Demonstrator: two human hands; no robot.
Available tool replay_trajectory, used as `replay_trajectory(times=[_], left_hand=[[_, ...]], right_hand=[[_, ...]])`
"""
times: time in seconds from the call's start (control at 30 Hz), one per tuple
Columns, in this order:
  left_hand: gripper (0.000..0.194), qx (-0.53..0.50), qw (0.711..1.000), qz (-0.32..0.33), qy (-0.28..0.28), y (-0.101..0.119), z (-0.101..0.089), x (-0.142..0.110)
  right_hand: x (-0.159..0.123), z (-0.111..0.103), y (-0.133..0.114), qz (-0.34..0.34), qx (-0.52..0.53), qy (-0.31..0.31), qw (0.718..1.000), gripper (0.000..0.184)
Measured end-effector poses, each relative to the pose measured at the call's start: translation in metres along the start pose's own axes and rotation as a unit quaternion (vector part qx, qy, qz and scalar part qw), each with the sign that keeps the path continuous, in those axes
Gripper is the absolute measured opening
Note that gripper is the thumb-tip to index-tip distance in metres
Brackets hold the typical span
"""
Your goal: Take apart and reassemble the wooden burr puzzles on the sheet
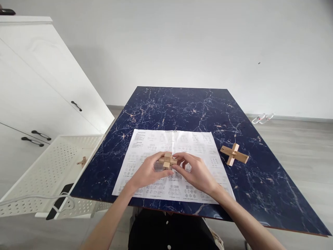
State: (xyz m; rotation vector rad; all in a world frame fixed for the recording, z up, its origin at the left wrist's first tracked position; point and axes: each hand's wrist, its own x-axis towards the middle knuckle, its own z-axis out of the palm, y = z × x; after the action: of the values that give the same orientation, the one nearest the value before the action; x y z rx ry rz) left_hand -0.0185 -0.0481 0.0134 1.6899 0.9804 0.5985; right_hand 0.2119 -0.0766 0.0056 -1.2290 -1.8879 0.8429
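Note:
Over the printed sheet (153,139), a wooden burr puzzle (168,160) of crossed blocks sits between my two hands. My left hand (149,170) grips it from the left, thumb at the near side and fingers at the far side. From the right, my right hand (194,172) pinches the puzzle's right end with thumb and fingertips. The sheet is full of small diagrams and text and has a fold down its middle. To the right of the paper lies a second cross-shaped wooden puzzle (234,154), touched by neither hand.
The dark blue marbled table (182,107) carries the sheet and both puzzles. At left, a white perforated basket (47,166) holds a small wooden piece (82,162), with a white cable (33,197) across its near end. White cabinets (39,80) stand behind it. Clear bottles (262,118) are beyond the table's right edge.

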Motion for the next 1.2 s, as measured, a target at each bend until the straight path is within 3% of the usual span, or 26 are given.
replay_trajectory(times=[0.13, 0.27, 0.47, 0.7, 0.97, 1.2], left_hand=[[0.069, -0.052, 0.998, -0.020, -0.003, -0.001, -0.003, -0.006], [0.071, -0.102, 0.994, -0.025, -0.025, 0.001, -0.004, -0.008], [0.062, -0.109, 0.994, 0.004, -0.009, 0.000, -0.001, -0.008], [0.069, -0.138, 0.990, 0.041, -0.005, -0.009, -0.001, -0.009], [0.069, -0.150, 0.987, 0.054, -0.007, -0.007, 0.001, -0.010], [0.072, -0.154, 0.987, 0.031, -0.016, -0.003, 0.005, -0.014]], right_hand=[[-0.004, 0.002, -0.008, 0.010, 0.021, 0.001, 1.000, 0.021], [-0.009, 0.006, -0.013, -0.022, 0.005, 0.030, 0.999, 0.019], [-0.014, 0.010, -0.017, -0.073, -0.058, 0.058, 0.994, 0.015], [-0.017, 0.017, -0.021, -0.088, -0.165, 0.047, 0.981, 0.018], [-0.018, 0.015, -0.032, -0.101, -0.135, 0.070, 0.983, 0.015], [-0.024, 0.013, -0.020, -0.180, -0.226, 0.081, 0.954, 0.014]])
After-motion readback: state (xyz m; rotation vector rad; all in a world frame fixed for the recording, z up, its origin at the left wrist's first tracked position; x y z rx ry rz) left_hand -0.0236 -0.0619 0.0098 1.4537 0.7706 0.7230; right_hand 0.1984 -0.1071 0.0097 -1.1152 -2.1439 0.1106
